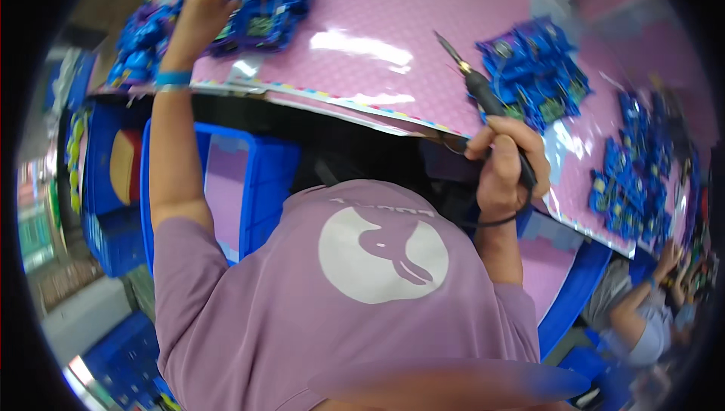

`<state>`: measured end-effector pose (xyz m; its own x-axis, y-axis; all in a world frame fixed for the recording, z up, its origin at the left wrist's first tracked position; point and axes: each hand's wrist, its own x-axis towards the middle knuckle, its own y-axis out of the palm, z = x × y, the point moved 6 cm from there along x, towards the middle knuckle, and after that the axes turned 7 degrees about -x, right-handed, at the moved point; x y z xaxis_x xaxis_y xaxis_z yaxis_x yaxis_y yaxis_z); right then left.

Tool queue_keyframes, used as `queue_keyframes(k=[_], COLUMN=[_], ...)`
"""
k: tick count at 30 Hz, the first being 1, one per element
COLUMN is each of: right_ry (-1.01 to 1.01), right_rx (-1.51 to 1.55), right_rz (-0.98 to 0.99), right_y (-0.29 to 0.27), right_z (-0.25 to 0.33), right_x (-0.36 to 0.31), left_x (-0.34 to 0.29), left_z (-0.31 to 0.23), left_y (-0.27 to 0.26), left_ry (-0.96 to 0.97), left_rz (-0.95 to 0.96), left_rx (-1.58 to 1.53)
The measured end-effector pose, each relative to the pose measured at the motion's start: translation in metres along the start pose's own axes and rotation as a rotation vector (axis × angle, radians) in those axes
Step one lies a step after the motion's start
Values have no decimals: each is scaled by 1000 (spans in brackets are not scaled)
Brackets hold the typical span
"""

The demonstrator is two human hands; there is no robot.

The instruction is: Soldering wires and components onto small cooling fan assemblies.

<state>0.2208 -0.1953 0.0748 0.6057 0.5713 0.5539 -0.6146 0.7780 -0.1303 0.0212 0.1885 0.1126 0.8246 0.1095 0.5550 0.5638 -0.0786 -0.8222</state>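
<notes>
Fingers of the right hand (pixel 512 156) grip a black-handled soldering iron (pixel 483 92), blue circuit-board assemblies (pixel 538 75) lying just beyond them. Whether the left hand (pixel 213 4) grips the partly hidden blue cluster (pixel 281 12) at its fingertips, I cannot tell; shirt lettering (pixel 389 205) below both hands is illegible.

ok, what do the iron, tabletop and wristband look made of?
Iron: dull black handle, probably plastic or rubber; tip likely metal, greyish beside a brassy collar. Tabletop: glossy pink, likely plastic film, given bright glare. Wristband: flat blue, no weave visible; rubber or fabric.
</notes>
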Motion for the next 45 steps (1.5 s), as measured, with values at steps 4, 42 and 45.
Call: queue_keyframes(k=[4,42,45], right_ry=[-17,-100,-92], right_rx=[-69,-415,-459], right_rz=[-60,275,325], right_y=[-10,63,69], right_z=[-3,-38,-38], right_x=[1,7,12], left_x=[18,-14,-22], left_z=[-123,-173,-161], left_y=[16,101,114], left_ry=[10,-568,-589], left_rz=[-245,-42,-62], left_rx=[53,-506,-630])
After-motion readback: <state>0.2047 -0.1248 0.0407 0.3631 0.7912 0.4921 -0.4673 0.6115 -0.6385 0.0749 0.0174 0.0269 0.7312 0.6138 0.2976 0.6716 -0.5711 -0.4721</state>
